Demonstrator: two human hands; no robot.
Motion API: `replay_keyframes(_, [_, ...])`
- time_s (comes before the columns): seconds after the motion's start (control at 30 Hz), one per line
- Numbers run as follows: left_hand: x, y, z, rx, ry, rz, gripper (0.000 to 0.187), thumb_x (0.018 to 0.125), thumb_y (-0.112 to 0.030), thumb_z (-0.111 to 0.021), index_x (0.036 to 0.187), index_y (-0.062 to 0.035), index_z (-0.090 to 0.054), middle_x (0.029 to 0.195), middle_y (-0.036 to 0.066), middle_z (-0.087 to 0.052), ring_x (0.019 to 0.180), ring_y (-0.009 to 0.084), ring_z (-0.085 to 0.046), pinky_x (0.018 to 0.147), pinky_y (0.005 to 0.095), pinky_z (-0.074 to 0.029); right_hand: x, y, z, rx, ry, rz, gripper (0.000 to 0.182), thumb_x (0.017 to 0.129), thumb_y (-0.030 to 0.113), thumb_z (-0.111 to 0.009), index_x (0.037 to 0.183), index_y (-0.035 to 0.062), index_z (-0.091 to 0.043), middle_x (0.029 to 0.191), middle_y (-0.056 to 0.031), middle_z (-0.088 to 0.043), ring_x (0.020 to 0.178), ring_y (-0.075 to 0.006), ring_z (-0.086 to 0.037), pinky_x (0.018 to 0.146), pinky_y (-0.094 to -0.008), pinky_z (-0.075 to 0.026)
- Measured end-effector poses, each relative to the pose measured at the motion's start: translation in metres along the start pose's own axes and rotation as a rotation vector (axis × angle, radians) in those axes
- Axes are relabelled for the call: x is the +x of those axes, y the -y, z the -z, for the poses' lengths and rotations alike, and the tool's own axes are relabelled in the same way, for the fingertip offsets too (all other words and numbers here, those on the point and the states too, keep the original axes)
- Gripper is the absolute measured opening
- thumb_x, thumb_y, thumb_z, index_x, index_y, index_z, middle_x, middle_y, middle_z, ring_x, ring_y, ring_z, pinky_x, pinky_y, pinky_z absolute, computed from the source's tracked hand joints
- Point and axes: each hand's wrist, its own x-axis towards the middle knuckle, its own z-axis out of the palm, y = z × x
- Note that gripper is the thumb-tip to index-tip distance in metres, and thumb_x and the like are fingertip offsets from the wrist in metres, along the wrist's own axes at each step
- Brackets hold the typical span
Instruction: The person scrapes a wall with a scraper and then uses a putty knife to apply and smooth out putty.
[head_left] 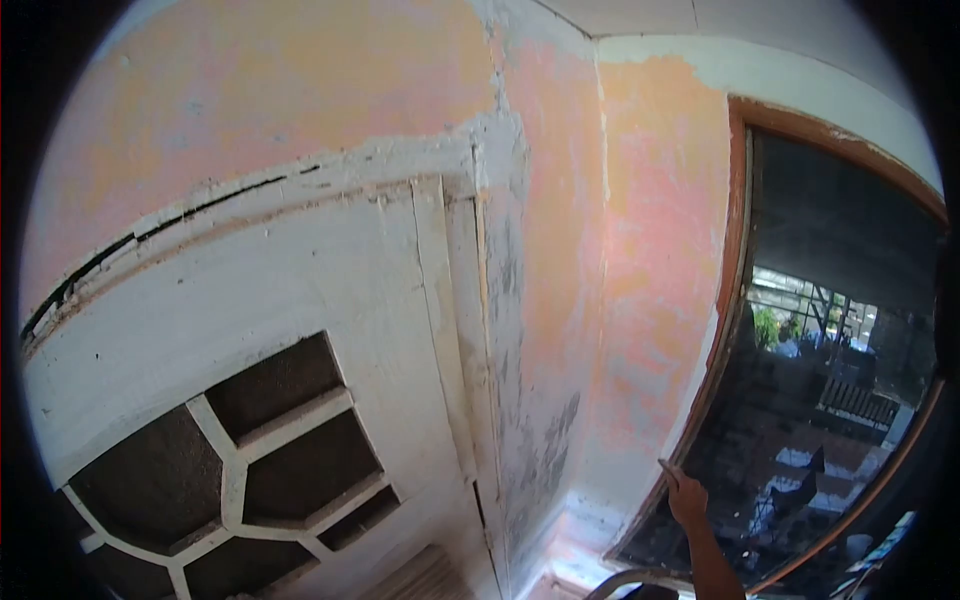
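My right hand (687, 498) reaches up from the lower right and is beside the left edge of the window frame (738, 195), near its lower part. Its fingers are curled closed. A small thin tip points up and left from them; whether it is a finger or the end of a held tool is too small to tell. The wall strip (640, 465) next to the hand is whitish, with patchy pink and orange paint (655, 250) above. My left hand is out of view.
A worn white door (370, 270) with dark cut-out panels stands at the left. The dark window glass (830, 220) shows reflections and greenery. A curved rail-like object (640, 577) lies below my hand. A cracked gap (160, 225) runs above the door.
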Motion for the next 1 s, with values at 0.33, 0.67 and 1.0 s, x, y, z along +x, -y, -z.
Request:
replay_keyframes(0.33, [-0.041,0.023,0.002,-0.05,-0.013,0.062,0.034,0.088,-0.028,-0.049,0.104,0.0025,-0.049,0.099,0.019,-0.053,0.095,0.0387,-0.049,0.082,0.0519,-0.036,0.064,0.212,0.113,0.483,-0.438,0.673,0.04,0.092,0.017,-0.05,0.131,0.0258,-0.047,0.109,-0.0132,-0.061,0.086,-0.035,-0.061,0.07,-0.0404,-0.049])
replay_keyframes(0.67, [-0.044,0.027,0.007,0.018,0.087,0.095,0.031,0.088,-0.025,-0.048,0.104,0.0019,-0.051,0.1,0.02,-0.053,0.095,0.0413,-0.049,0.082,0.0539,-0.036,0.112,0.374,0.173,0.77,-0.61,0.676,0.031,0.092,0.024,-0.05,0.121,0.016,-0.056,0.105,-0.0135,-0.063,0.093,-0.0335,-0.061,0.076,-0.0394,-0.049])
replay_keyframes(1.0, [-0.039,0.023,0.002,-0.05,-0.007,0.11,0.034,0.088,-0.029,-0.051,0.099,0.0037,-0.051,0.098,0.02,-0.054,0.095,0.0377,-0.05,0.082,0.0506,-0.038,0.127,0.354,0.219,0.467,-0.583,0.647,0.026,0.09,0.033,-0.051,0.109,0.0223,-0.065,0.09,-0.0123,-0.066,0.08,-0.034,-0.063,0.071,-0.0428,-0.05])
